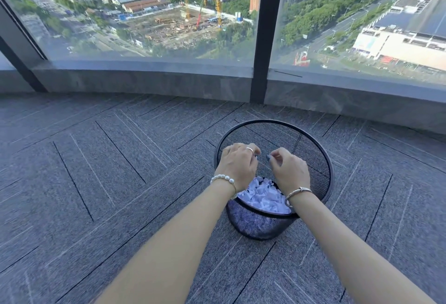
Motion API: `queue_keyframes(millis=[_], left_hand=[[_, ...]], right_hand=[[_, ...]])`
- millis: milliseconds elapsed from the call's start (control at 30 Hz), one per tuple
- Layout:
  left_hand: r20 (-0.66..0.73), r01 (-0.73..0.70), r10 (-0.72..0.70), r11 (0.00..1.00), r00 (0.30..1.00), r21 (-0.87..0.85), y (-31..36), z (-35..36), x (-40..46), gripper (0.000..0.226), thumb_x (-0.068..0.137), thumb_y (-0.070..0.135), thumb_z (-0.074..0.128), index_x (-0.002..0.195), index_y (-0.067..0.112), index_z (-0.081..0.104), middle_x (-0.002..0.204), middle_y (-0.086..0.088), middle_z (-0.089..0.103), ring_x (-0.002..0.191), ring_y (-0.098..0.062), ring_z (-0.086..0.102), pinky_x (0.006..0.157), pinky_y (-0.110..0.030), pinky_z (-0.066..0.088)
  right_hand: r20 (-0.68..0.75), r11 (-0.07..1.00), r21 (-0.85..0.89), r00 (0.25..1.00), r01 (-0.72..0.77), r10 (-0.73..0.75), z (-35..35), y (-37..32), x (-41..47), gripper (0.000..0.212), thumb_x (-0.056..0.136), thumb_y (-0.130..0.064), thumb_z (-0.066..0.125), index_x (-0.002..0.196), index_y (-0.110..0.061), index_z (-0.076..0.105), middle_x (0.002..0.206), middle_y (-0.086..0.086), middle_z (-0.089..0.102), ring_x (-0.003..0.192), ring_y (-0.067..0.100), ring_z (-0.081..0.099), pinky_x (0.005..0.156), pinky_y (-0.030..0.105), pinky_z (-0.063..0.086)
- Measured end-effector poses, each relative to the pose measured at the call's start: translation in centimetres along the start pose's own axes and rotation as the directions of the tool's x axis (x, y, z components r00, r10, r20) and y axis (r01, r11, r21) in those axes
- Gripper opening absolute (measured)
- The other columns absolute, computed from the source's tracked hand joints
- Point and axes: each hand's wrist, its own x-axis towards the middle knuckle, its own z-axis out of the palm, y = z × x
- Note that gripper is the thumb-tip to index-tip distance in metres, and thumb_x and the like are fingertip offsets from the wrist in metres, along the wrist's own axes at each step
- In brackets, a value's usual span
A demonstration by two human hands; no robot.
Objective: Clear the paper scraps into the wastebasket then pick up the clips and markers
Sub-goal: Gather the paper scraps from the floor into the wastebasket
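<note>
Both hands, left hand (pixel 237 165) and right hand (pixel 288 171), are hovering over the black mesh wastebasket (pixel 321 159), fingers curled; any scrap held is hidden. Paper scraps (pixel 263 196) are lying inside. Best releasing low, inside the rim.

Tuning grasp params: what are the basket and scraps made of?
Basket: looks like black metal mesh, matte; the carpet shows through its perforated wall, and the rim is solid. Scraps: white paper by the look, creased and crumpled, matte.
</note>
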Motion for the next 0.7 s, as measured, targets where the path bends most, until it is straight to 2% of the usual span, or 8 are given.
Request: queue_keyframes(millis=[100, 200, 367, 467, 567, 700], left_hand=[[-0.029, 0.001, -0.002, 0.998, 1.0, -0.057, 0.3, -0.3, -0.2, 0.021, 0.09, 0.02, 0.041, 0.106, 0.018, 0.055, 0.104, 0.0, 0.061, 0.101, -0.015, 0.047, 0.09, -0.033, 0.035], [-0.146, 0.006, -0.024, 0.992, 0.989, -0.124, 0.8, -1.1, -0.8, 0.02, 0.089, 0.018, 0.046, 0.105, 0.014, 0.057, 0.099, -0.002, 0.062, 0.093, -0.014, 0.048, 0.083, -0.031, 0.042], [-0.306, -0.047, -0.006, 0.985, 0.952, -0.165, 0.8, -4.5, -2.5, 0.019, 0.087, 0.015, 0.05, 0.103, 0.01, 0.059, 0.097, -0.004, 0.063, 0.087, -0.01, 0.048, 0.077, -0.028, 0.046], [-0.365, -0.076, 0.026, 0.989, 0.931, -0.126, -0.4, -7.8, -5.0, 0.024, 0.086, 0.023, 0.044, 0.099, 0.011, 0.06, 0.094, -0.003, 0.064, 0.085, -0.013, 0.052, 0.074, -0.026, 0.044], [-0.389, -0.035, -0.008, 0.994, 0.921, -0.105, -2.6, -11.4, -9.0, 0.029, 0.085, 0.029, 0.039, 0.098, 0.012, 0.059, 0.094, -0.001, 0.064, 0.089, -0.012, 0.052, 0.078, -0.018, 0.036], [-0.366, 0.079, -0.108, 0.992, 0.924, -0.095, -8.2, -13.2, -17.9, 0.026, 0.085, 0.027, 0.04, 0.096, 0.012, 0.059, 0.092, -0.001, 0.063, 0.09, -0.011, 0.05, 0.078, -0.014, 0.032]], right_hand=[[-0.004, 1.0, 0.011, 1.0, 0.009, -0.009, -0.2, -0.3, -0.1, 0.016, 0.089, -0.028, 0.048, 0.086, -0.016, 0.059, 0.075, 0.002, 0.066, 0.068, 0.021, 0.057, 0.075, 0.039, 0.044], [-0.068, 0.998, 0.049, 0.997, 0.033, -0.03, -1.4, -1.1, -0.4, 0.018, 0.088, -0.026, 0.048, 0.085, -0.014, 0.061, 0.074, 0.006, 0.066, 0.068, 0.02, 0.054, 0.071, 0.037, 0.043], [-0.137, 0.973, 0.126, 0.975, 0.195, -0.177, -4.7, -5.9, -1.4, 0.015, 0.088, -0.024, 0.051, 0.085, -0.014, 0.062, 0.077, 0.001, 0.065, 0.072, 0.017, 0.055, 0.072, 0.033, 0.043], [-0.148, 0.938, 0.221, 0.96, 0.266, -0.237, -5.3, -10.0, -3.0, 0.009, 0.086, -0.02, 0.056, 0.083, -0.014, 0.062, 0.077, 0.0, 0.065, 0.073, 0.017, 0.057, 0.071, 0.032, 0.042], [-0.088, 0.897, 0.315, 0.951, 0.309, -0.297, -4.1, -14.2, -5.7, 0.008, 0.085, -0.021, 0.058, 0.084, -0.014, 0.061, 0.076, -0.002, 0.064, 0.072, 0.015, 0.056, 0.068, 0.032, 0.045], [0.11, 0.845, 0.43, 0.911, 0.317, -0.398, 0.6, -18.4, -11.6, 0.01, 0.085, -0.022, 0.058, 0.086, -0.013, 0.062, 0.077, -0.003, 0.063, 0.074, 0.015, 0.058, 0.067, 0.029, 0.045]])
